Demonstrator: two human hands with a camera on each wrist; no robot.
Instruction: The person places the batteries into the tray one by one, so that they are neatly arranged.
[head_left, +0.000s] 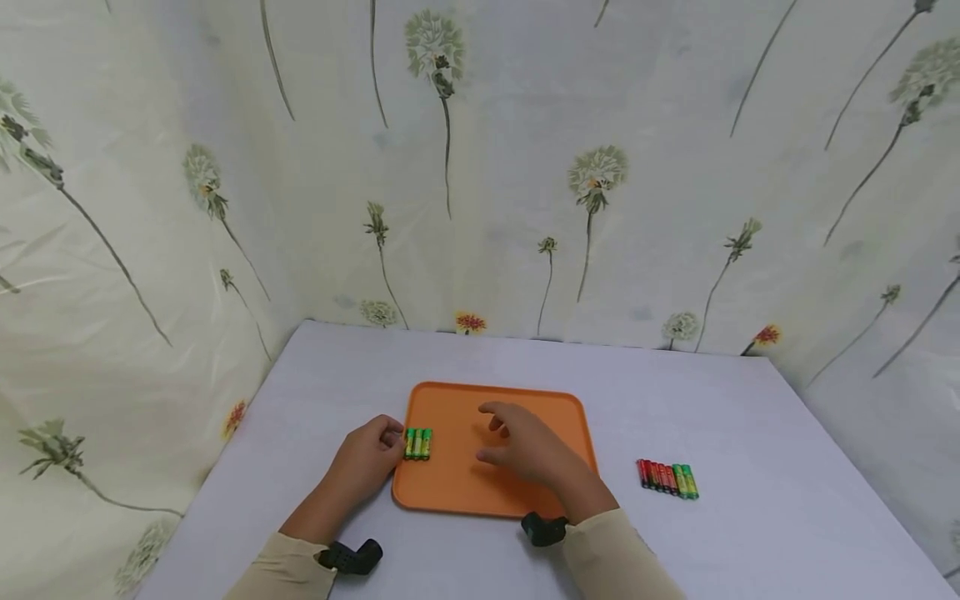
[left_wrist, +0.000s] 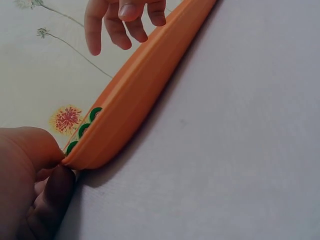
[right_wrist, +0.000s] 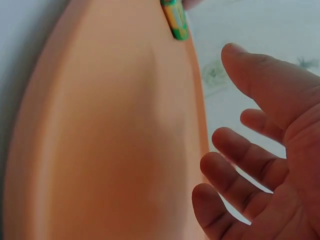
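Note:
An orange tray [head_left: 480,500] lies on the table, with three green-and-yellow batteries [head_left: 418,444] side by side against its left edge. At that edge, right by the batteries, my left hand [head_left: 367,458] pinches the tray's rim between thumb and finger, as the left wrist view shows. Over the middle of the tray hovers my right hand [head_left: 525,446], its fingers spread apart from the thumb and nothing between them. In the right wrist view, one green battery [right_wrist: 175,20] shows at the far end of the tray, beyond the right thumb.
To the right of the tray, a row of several red batteries [head_left: 657,477] and two green batteries [head_left: 686,482] lies on the white tabletop [head_left: 750,433]. A flower-printed cloth [head_left: 510,125] hangs behind the table and at its sides.

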